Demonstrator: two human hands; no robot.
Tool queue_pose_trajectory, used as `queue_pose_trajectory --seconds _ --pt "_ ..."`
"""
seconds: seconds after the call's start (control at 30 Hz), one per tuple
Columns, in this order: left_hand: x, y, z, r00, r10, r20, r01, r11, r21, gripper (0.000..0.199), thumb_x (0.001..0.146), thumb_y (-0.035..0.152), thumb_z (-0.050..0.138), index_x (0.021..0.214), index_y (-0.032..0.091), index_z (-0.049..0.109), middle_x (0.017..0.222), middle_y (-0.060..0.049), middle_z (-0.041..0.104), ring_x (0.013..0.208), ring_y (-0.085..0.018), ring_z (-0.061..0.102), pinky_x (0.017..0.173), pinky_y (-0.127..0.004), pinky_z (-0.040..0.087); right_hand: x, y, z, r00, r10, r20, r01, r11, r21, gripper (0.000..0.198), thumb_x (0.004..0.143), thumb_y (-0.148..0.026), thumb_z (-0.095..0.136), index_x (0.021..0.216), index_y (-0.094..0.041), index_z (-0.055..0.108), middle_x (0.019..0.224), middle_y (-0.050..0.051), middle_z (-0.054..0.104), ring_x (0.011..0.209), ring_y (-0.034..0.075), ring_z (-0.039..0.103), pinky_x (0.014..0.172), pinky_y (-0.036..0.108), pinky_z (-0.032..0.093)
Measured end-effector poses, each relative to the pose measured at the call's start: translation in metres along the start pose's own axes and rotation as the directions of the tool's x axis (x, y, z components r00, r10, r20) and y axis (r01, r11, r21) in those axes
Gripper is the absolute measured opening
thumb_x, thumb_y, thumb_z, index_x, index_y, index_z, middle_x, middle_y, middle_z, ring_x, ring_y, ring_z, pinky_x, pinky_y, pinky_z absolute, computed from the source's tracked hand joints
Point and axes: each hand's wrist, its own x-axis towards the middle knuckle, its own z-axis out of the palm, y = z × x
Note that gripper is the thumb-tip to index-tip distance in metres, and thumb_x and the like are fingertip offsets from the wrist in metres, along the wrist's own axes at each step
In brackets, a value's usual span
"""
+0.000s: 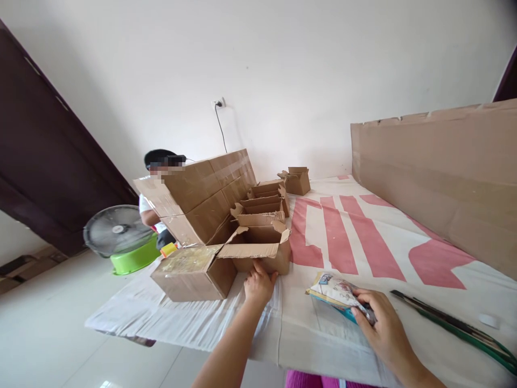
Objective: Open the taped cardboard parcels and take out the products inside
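My left hand (259,284) touches the front wall of an open-topped cardboard box (285,258) with its fingers. The index finger points up towards the box's torn-edged flap, and the thumb stands apart at the right. Over the table, my right hand (377,318) grips one end of a printed plastic packet (333,291) in white, yellow and blue. Left of the open box lies a closed, taped carton (181,285). Further open boxes (264,203) stand in a row behind, flaps up. Another small open box (298,182) sits beyond them near the wall.
Taped cartons (194,207) form a stack along the left. A long black and green tool (448,323) lies at right, near a small white piece (488,321). Tall cardboard (436,172) borders the right side. A person (150,215), a fan (117,229) and a green basin (135,260) are at left.
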Motion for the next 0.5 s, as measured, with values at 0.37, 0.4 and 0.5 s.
queue_pose_trajectory --seconds 0.37,0.4,0.5 --pt "0.054 0.004 0.003 0.99 -0.043 0.136 0.053 0.996 -0.072 0.097 0.087 0.047 0.05 0.147 -0.011 0.002 0.125 -0.034 0.055 0.114 -0.039 0.057 0.095 -0.046 0.041 0.001 -0.003 -0.003 1.0 -0.011 -0.009 0.011 1.0 -0.01 0.01 0.086 -0.034 0.057 0.092 -0.026 0.057 0.101 0.008 0.067 0.095 0.027 0.063 0.077 0.041 0.054" --pt "0.059 0.004 0.002 0.988 -0.051 0.147 0.063 0.995 -0.077 0.097 0.088 0.047 0.05 0.148 -0.011 0.001 0.126 -0.034 0.054 0.115 -0.039 0.057 0.095 -0.045 0.041 0.001 -0.003 -0.003 1.0 -0.008 -0.009 0.008 1.0 -0.012 0.01 0.086 -0.034 0.057 0.092 -0.026 0.058 0.101 0.008 0.068 0.094 0.027 0.063 0.076 0.041 0.054" --pt "0.071 0.003 0.002 0.981 -0.073 0.179 0.09 0.992 -0.093 0.097 0.088 0.048 0.049 0.149 -0.008 -0.003 0.13 -0.033 0.052 0.12 -0.039 0.053 0.097 -0.045 0.039 0.001 -0.003 -0.003 1.0 0.001 -0.006 -0.001 1.0 -0.013 0.012 0.086 -0.036 0.057 0.091 -0.026 0.059 0.102 0.009 0.068 0.095 0.028 0.064 0.076 0.041 0.054"
